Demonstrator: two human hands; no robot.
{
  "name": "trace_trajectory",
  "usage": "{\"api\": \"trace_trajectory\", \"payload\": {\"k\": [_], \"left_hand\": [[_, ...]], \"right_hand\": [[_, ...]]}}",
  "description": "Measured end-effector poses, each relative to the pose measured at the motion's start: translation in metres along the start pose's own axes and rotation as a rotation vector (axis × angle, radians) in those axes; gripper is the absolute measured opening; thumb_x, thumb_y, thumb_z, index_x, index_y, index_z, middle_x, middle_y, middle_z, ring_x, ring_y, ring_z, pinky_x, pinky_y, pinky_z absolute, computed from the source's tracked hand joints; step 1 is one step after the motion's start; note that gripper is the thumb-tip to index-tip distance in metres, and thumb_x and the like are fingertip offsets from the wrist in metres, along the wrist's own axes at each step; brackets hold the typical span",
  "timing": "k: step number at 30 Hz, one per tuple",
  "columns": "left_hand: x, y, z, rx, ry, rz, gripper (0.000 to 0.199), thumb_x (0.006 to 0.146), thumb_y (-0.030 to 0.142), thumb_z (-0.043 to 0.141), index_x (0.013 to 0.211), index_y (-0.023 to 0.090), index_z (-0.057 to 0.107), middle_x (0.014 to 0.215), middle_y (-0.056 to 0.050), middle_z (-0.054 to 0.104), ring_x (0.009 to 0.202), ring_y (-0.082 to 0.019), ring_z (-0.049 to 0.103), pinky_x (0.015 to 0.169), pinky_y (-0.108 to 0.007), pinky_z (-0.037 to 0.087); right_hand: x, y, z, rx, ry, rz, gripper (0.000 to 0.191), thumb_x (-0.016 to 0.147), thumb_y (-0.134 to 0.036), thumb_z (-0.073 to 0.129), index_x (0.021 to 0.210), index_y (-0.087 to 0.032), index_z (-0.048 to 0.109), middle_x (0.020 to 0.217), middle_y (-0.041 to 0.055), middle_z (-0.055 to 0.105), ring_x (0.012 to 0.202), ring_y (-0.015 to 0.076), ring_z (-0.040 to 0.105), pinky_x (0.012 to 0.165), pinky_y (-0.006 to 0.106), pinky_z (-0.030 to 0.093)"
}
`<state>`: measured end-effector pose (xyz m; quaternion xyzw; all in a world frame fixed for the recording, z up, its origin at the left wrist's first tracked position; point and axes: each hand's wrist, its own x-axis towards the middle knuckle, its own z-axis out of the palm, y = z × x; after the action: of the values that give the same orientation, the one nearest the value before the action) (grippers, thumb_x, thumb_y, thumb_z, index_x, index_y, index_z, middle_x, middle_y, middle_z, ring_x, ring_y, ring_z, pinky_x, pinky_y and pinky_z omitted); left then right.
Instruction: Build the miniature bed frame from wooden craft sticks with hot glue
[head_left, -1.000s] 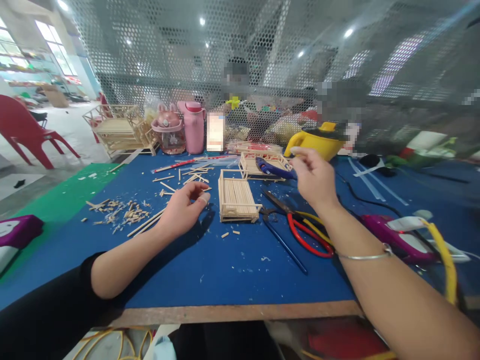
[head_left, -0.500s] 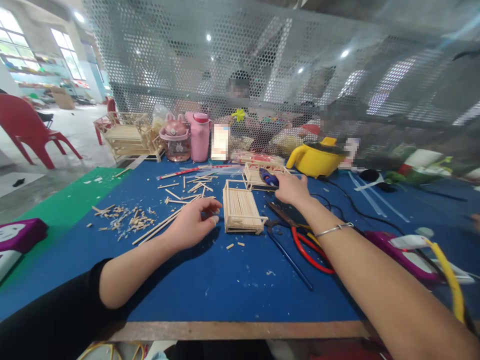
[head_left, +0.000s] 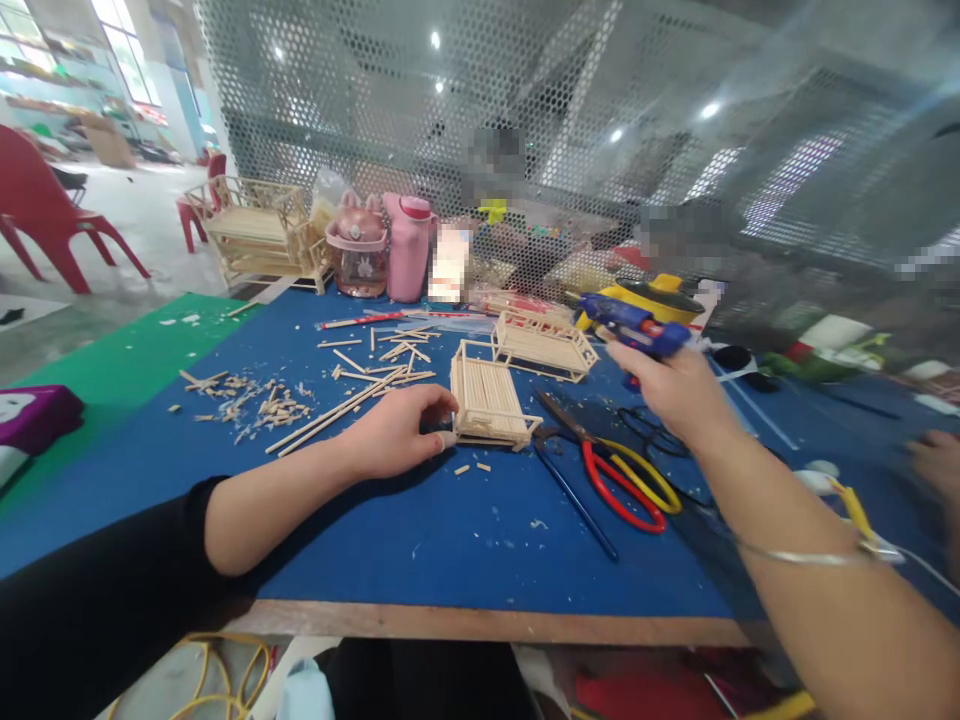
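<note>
My right hand (head_left: 686,390) is closed around a blue hot glue gun (head_left: 626,318), raised over the right side of the table with its nozzle pointing left. My left hand (head_left: 401,430) rests on the table, fingers curved and thumb apart. Its fingertips are at the left side of a small bed-like frame of wooden sticks (head_left: 491,398); whether they press on it I cannot tell. Behind that frame stands a second small stick frame (head_left: 544,345) with railings.
Red-and-yellow-handled scissors (head_left: 622,490) and blue-handled pliers (head_left: 574,500) lie right of the near frame. Loose sticks (head_left: 345,405) and cut scraps (head_left: 277,400) lie left. Behind are a pink bottle (head_left: 409,250), a yellow pot (head_left: 660,295) and a mesh screen (head_left: 360,100). Another person's hand (head_left: 937,460) shows at right.
My right hand has lifted the glue gun from beside the rear frame and swung it right. My left hand has come closer to the near frame. The view has shifted slightly.
</note>
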<state>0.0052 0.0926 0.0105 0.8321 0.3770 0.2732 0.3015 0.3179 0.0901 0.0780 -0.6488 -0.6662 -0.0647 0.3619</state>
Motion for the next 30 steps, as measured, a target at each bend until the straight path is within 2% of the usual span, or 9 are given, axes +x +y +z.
{"api": "trace_trajectory", "payload": {"k": [2, 5, 6, 8, 11, 13, 16, 24, 30], "left_hand": [[-0.001, 0.0, 0.001, -0.008, -0.011, 0.0, 0.026, 0.074, 0.023, 0.061, 0.099, 0.018, 0.059, 0.09, -0.004, 0.065, 0.081, -0.017, 0.06, 0.073, -0.03, 0.046], [-0.001, -0.001, 0.003, -0.036, -0.017, 0.001, 0.03, 0.075, 0.025, 0.062, 0.104, 0.019, 0.057, 0.088, -0.003, 0.065, 0.08, -0.017, 0.059, 0.072, -0.03, 0.046], [-0.001, -0.002, 0.004, -0.041, -0.017, 0.004, 0.032, 0.075, 0.025, 0.061, 0.106, 0.019, 0.056, 0.087, -0.003, 0.065, 0.079, -0.017, 0.059, 0.073, -0.03, 0.046], [-0.001, -0.003, 0.005, -0.043, -0.016, 0.015, 0.035, 0.075, 0.024, 0.061, 0.109, 0.018, 0.055, 0.086, -0.002, 0.064, 0.078, -0.017, 0.059, 0.073, -0.03, 0.046], [0.0, -0.003, 0.006, -0.052, -0.01, 0.027, 0.035, 0.075, 0.023, 0.061, 0.109, 0.018, 0.057, 0.085, -0.002, 0.064, 0.076, -0.016, 0.059, 0.073, -0.03, 0.046], [0.0, -0.003, 0.007, -0.054, -0.003, 0.021, 0.034, 0.075, 0.024, 0.062, 0.108, 0.019, 0.057, 0.085, -0.002, 0.065, 0.076, -0.016, 0.059, 0.072, -0.029, 0.046], [0.0, -0.004, 0.007, -0.047, 0.007, 0.013, 0.035, 0.074, 0.024, 0.063, 0.108, 0.019, 0.057, 0.086, -0.002, 0.065, 0.077, -0.016, 0.059, 0.073, -0.029, 0.046], [-0.001, -0.002, 0.006, -0.051, -0.006, 0.001, 0.036, 0.074, 0.022, 0.063, 0.11, 0.019, 0.058, 0.087, -0.002, 0.066, 0.078, -0.016, 0.06, 0.074, -0.03, 0.047], [0.0, -0.001, 0.005, -0.028, -0.008, 0.012, 0.035, 0.074, 0.022, 0.063, 0.108, 0.019, 0.059, 0.085, -0.002, 0.065, 0.075, -0.016, 0.059, 0.071, -0.028, 0.046]], "right_hand": [[-0.026, -0.014, -0.021, 0.05, -0.028, -0.063, 0.027, 0.082, -0.043, 0.055, 0.09, -0.022, 0.07, 0.085, 0.0065, 0.072, 0.081, 0.0244, 0.066, 0.086, 0.041, 0.05], [-0.071, -0.038, -0.043, 0.068, -0.099, -0.174, 0.014, 0.081, -0.041, 0.059, 0.081, -0.032, 0.071, 0.084, 0.0026, 0.072, 0.083, 0.0261, 0.068, 0.087, 0.043, 0.052], [-0.086, -0.045, -0.047, 0.046, -0.09, -0.189, 0.012, 0.082, -0.04, 0.059, 0.087, -0.036, 0.069, 0.089, 0.0013, 0.072, 0.087, 0.0269, 0.068, 0.088, 0.044, 0.053], [-0.111, -0.057, -0.049, -0.002, -0.141, -0.197, 0.024, 0.083, -0.038, 0.059, 0.106, -0.04, 0.062, 0.105, 0.0, 0.069, 0.097, 0.0273, 0.067, 0.089, 0.043, 0.055], [-0.133, -0.068, -0.042, -0.044, -0.231, -0.222, 0.038, 0.084, -0.038, 0.058, 0.121, -0.038, 0.052, 0.111, 0.0017, 0.069, 0.098, 0.0277, 0.068, 0.079, 0.04, 0.059], [-0.136, -0.07, -0.034, -0.042, -0.266, -0.243, 0.037, 0.086, -0.037, 0.055, 0.123, -0.034, 0.051, 0.11, 0.0034, 0.07, 0.097, 0.0273, 0.068, 0.075, 0.038, 0.059], [-0.131, -0.072, -0.025, -0.033, -0.279, -0.251, 0.033, 0.088, -0.036, 0.053, 0.121, -0.03, 0.051, 0.113, 0.0042, 0.068, 0.101, 0.0253, 0.067, 0.08, 0.037, 0.057], [-0.124, -0.077, -0.016, -0.054, -0.299, -0.257, 0.03, 0.089, -0.037, 0.051, 0.118, -0.028, 0.052, 0.113, 0.0035, 0.069, 0.099, 0.023, 0.068, 0.077, 0.033, 0.057], [-0.128, -0.077, -0.008, -0.074, -0.204, -0.338, 0.032, 0.088, -0.035, 0.054, 0.119, -0.026, 0.053, 0.108, 0.0061, 0.07, 0.099, 0.0252, 0.068, 0.079, 0.035, 0.057]]}}
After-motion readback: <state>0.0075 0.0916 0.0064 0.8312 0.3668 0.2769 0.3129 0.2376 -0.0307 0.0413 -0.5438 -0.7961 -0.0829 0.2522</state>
